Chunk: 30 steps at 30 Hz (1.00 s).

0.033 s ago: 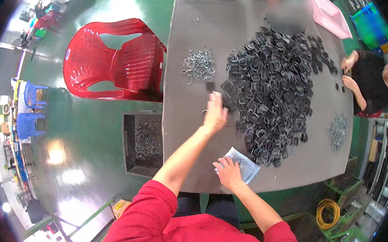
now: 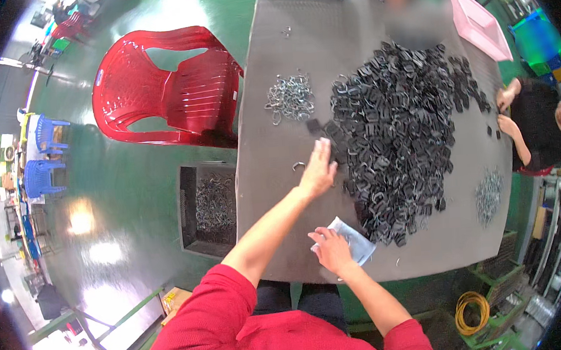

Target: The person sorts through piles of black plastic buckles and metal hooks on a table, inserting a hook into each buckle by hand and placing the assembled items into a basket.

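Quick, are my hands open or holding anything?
Left hand: open, fingers extended by the black plastic pieces.
Right hand: on the clear plastic bag; grip can't be told.

Readable text: none anywhere in view.
Red plastic armchair (image 2: 136, 89): small blue-and-white sticker (image 2: 99, 78) at backrest edge, too small to read; pale tag (image 2: 235, 95) near seat's front edge, likewise.
Cardboard box (image 2: 176, 302) near green railing (image 2: 125, 322): yellow patch, any wording illegible.

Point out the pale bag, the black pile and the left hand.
Pale bag (image 2: 360, 245), head view: its uncovered right part.
Black pile (image 2: 398, 137), head view: middle of the heap.
Left hand (image 2: 318, 172), head view: back of the hand.
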Tool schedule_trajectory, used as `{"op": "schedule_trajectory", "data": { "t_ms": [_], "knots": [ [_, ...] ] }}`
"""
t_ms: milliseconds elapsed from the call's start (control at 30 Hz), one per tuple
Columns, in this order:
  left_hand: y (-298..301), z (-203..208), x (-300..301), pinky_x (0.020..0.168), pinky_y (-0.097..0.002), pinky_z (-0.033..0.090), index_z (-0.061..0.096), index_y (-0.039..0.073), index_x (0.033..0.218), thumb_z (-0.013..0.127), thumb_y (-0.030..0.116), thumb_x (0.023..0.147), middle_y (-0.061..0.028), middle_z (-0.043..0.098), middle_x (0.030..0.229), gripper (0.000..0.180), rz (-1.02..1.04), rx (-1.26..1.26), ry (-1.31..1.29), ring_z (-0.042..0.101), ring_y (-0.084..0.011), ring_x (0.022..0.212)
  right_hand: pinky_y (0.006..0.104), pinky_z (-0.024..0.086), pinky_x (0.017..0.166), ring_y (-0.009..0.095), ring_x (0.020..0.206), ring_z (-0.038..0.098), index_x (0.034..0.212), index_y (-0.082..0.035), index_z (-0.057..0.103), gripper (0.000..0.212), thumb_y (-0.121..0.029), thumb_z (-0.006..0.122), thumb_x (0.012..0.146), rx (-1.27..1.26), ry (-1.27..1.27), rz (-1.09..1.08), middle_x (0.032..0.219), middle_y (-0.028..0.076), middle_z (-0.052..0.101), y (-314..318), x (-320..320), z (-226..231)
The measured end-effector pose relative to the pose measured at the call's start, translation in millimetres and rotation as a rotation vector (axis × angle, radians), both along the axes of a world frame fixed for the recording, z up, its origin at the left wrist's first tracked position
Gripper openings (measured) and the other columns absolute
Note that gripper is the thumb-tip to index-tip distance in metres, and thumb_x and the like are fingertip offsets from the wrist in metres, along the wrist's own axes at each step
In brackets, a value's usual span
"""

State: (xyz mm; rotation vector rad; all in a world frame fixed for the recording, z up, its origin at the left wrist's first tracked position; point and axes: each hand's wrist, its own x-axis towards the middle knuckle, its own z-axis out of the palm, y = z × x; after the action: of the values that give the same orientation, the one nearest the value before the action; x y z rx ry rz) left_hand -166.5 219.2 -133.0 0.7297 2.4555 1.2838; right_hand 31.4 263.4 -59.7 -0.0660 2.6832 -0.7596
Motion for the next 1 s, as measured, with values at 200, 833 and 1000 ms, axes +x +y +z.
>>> {"op": "schedule_trajectory", "data": {
  "t_ms": [200, 833, 1000],
  "knots": [
    [-82, 12, -82, 0.110, -0.0472, 0.016, 0.022, 0.002, 0.140, 0.049, 0.016, 0.088, -0.0180, 0.023, 0.145, 0.060, 0.403, -0.310, 0.230, 0.015, -0.0329, 0.137, 0.0372, 0.049, 0.074, 0.028, 0.087, 0.058, 0.091, -0.008, 0.058, 0.014, -0.006, 0.060, 0.078, -0.223, 0.492, -0.143, 0.095, 0.009, 0.059, 57, -203, 38],
    [-123, -1, -98, 0.111, -0.0446, 0.013, 0.029, 0.004, 0.138, 0.047, 0.020, 0.087, -0.0111, 0.031, 0.143, 0.056, 0.303, -0.391, 0.161, 0.022, -0.0260, 0.137, 0.0455, 0.016, 0.111, 0.020, 0.133, 0.031, 0.124, -0.021, 0.053, 0.038, -0.037, 0.048, 0.091, -0.046, 0.550, 0.231, 0.137, -0.002, 0.044, 76, -505, -99],
    [-103, -1, -160, 0.108, -0.0416, 0.021, 0.028, 0.000, 0.138, 0.039, 0.017, 0.092, -0.0179, 0.034, 0.140, 0.050, 0.422, -0.074, 0.227, 0.030, -0.0310, 0.131, 0.0415, 0.019, 0.111, 0.018, 0.129, 0.037, 0.122, -0.019, 0.055, 0.034, -0.027, 0.050, 0.089, -0.188, 0.478, 0.229, 0.130, -0.001, 0.051, 53, -415, -81]
  ]
}}
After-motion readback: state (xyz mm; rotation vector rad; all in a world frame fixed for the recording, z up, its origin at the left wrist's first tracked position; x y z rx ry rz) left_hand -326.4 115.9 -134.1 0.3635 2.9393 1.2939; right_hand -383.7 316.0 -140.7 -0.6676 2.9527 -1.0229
